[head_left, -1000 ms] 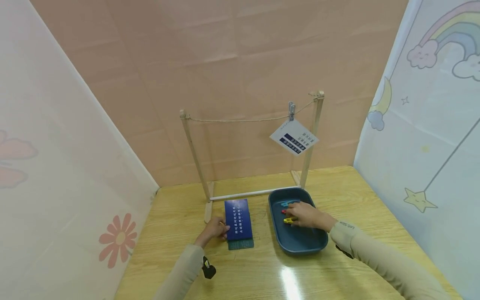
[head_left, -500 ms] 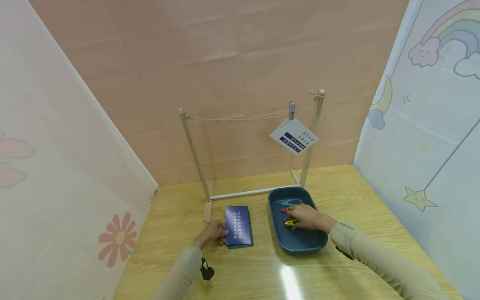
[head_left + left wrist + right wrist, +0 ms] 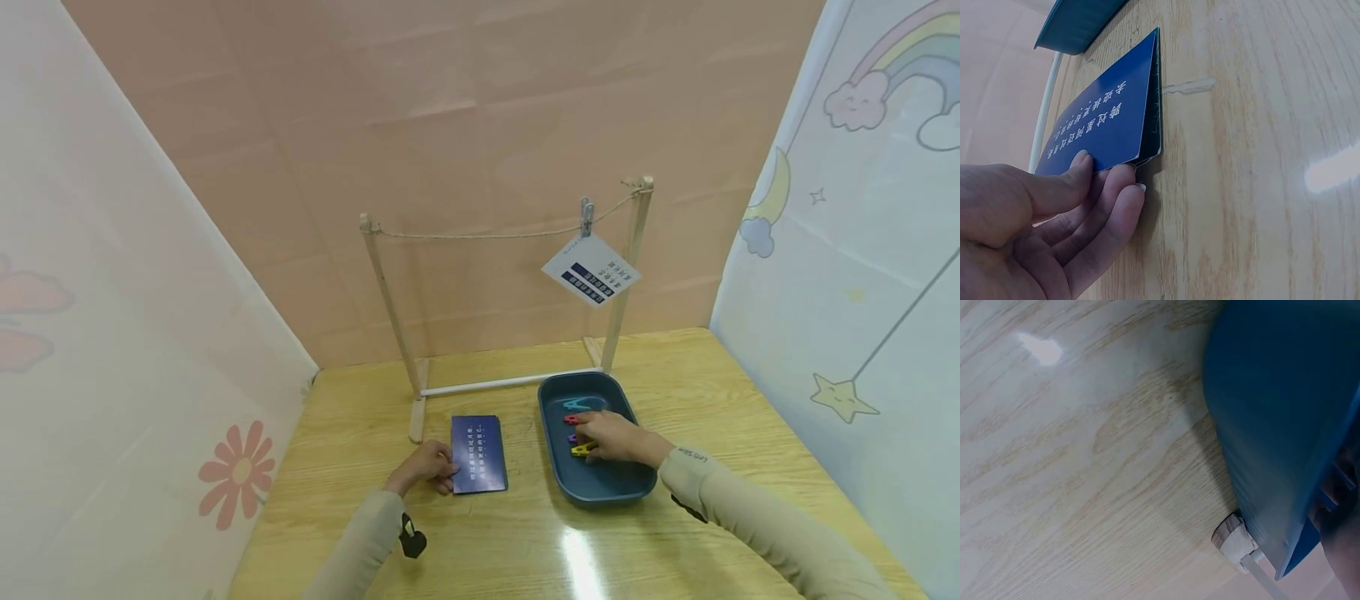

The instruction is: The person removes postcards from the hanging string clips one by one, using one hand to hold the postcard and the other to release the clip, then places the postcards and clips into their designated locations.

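Observation:
My left hand (image 3: 429,468) pinches the near-left edge of a dark blue card (image 3: 478,454) with white writing. In the left wrist view the thumb lies on top of the card (image 3: 1100,119) and the fingers curl beneath; a second, dark green card (image 3: 1153,115) shows just under it. My right hand (image 3: 609,436) is down in the dark blue tray (image 3: 596,487), fingertips right at a red clothespin (image 3: 572,419); I cannot tell whether they grip it. A purple clothespin (image 3: 572,438) and a yellow clothespin (image 3: 582,450) lie partly under this hand. A teal clothespin (image 3: 576,404) lies farther back.
Behind the cards stands a wooden frame (image 3: 392,312) with a string (image 3: 480,237) across its top. From it hangs a white card (image 3: 591,271), clipped by a grey clothespin (image 3: 587,218). A white bar (image 3: 510,382) joins the frame's feet. Printed curtains (image 3: 832,317) flank the wooden table (image 3: 345,400).
The blue card has come down from its tilt onto the green card, now covering it in the head view. The right hand has shifted slightly in the tray, with the purple clothespin coming into sight.

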### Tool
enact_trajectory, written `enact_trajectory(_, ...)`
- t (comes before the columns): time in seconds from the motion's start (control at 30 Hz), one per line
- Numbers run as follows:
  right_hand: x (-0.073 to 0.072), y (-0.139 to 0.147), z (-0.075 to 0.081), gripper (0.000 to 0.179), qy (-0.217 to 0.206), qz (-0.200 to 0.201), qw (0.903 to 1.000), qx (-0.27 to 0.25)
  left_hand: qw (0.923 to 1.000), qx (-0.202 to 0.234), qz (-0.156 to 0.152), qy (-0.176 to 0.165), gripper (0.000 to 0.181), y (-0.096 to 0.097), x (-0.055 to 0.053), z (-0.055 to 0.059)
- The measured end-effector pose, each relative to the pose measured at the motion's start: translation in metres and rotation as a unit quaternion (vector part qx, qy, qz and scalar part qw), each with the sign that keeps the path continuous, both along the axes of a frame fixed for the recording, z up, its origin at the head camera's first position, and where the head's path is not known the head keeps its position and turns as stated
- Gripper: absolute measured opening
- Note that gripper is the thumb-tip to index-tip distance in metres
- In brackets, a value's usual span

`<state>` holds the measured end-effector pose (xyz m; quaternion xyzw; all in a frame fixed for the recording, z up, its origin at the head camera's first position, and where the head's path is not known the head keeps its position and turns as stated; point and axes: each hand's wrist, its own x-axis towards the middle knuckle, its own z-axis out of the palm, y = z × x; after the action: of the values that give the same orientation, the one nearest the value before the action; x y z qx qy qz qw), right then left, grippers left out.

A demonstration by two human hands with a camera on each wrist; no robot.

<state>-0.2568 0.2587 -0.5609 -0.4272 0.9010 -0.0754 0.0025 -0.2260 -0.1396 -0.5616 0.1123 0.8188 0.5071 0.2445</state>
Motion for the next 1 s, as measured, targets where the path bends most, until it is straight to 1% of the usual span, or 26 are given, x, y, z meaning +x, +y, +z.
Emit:
enact_trajectory(0.13, 0.0003, -0.0009, -0.0026, 0.028, -0.002, -0.009, 0.9999, 0.009, 0.9999, -0.007, 0.004, -0.008, 0.009, 0.0007, -0.0009, 0.0004)
enact_trajectory(0.27, -0.0005, -0.0008, -0.0043, 0.029, -0.003, -0.014, 0.9998, 0.013, 0.9999, -0.011, 0.003, -0.01, 0.009, 0.001, -0.0031, -0.0027)
enact_trajectory(0.37, -0.0006, -0.0003, -0.0051, 0.029, 0.0, -0.013, 0.9999, 0.011, 0.9999, -0.004, 0.001, -0.013, 0.008, 0.0002, -0.0031, -0.0035)
enact_trajectory(0.53, 0.0009, 0.0007, -0.0058, 0.03, -0.005, -0.016, 0.9998, 0.006, 0.9997, 0.02, -0.01, -0.004, 0.011, -0.0024, -0.0005, -0.0021)
enact_trajectory(0.6, 0.0016, 0.001, -0.0051, 0.03, -0.005, -0.016, 0.9999, 0.0, 0.9997, 0.024, -0.006, -0.002, 0.014, -0.0022, 0.0004, -0.0012)
enact_trajectory(0.7, 0.0026, 0.001, -0.003, 0.031, 0.0, -0.013, 0.9998, -0.012, 0.9997, 0.012, 0.016, -0.012, 0.017, 0.0002, 0.0012, -0.0001)
enact_trajectory(0.77, 0.0034, 0.0006, -0.001, 0.031, 0.002, -0.01, 0.9997, -0.024, 0.9994, -0.001, 0.03, -0.017, 0.018, 0.0018, 0.0005, -0.0019)
enact_trajectory(0.9, 0.0046, 0.0003, 0.0015, 0.031, 0.0, -0.008, 0.9989, -0.046, 0.9991, -0.016, 0.037, -0.014, 0.019, 0.0034, -0.0001, -0.0041)
enact_trajectory(1.0, 0.0049, 0.0006, 0.0014, 0.03, -0.004, -0.012, 0.9984, -0.055, 0.999, -0.021, 0.036, -0.011, 0.017, 0.0034, 0.0002, -0.0033)
